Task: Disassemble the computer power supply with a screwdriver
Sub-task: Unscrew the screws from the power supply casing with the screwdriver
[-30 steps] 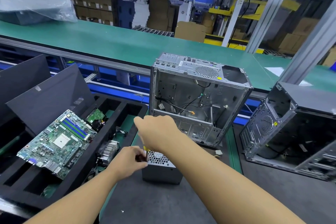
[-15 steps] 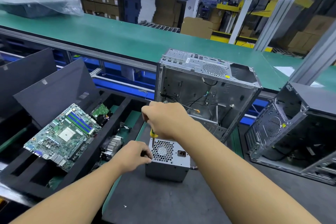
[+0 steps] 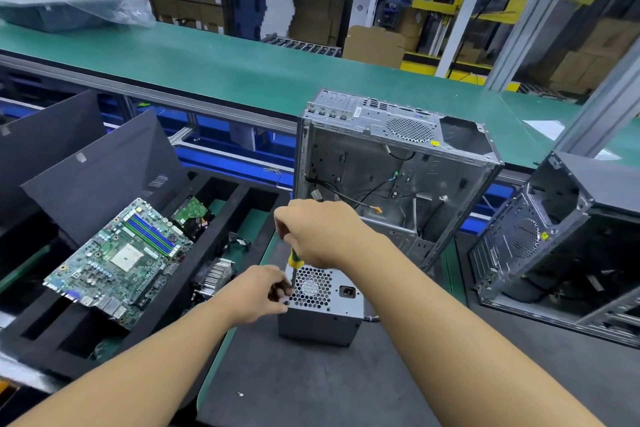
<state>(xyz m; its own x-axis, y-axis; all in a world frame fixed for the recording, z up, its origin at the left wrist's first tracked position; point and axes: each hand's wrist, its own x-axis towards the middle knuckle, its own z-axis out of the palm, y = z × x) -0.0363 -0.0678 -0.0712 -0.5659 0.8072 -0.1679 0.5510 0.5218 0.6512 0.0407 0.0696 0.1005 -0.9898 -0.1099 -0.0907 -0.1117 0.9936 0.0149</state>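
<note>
Your right hand (image 3: 322, 232) grips the screwdriver (image 3: 294, 258) upright. Left hand (image 3: 258, 291) curls at the power supply (image 3: 322, 319) corner, hold unclear. Case sticker (image 3: 435, 143) unreadable.

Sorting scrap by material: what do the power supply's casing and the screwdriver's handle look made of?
Power supply: likely sheet steel, dull grey bare finish; punched honeycomb grille and folded edges suggest it. Screwdriver: handle looks moulded plastic, glossy yellow and green; shaft dark, probably steel.
</note>
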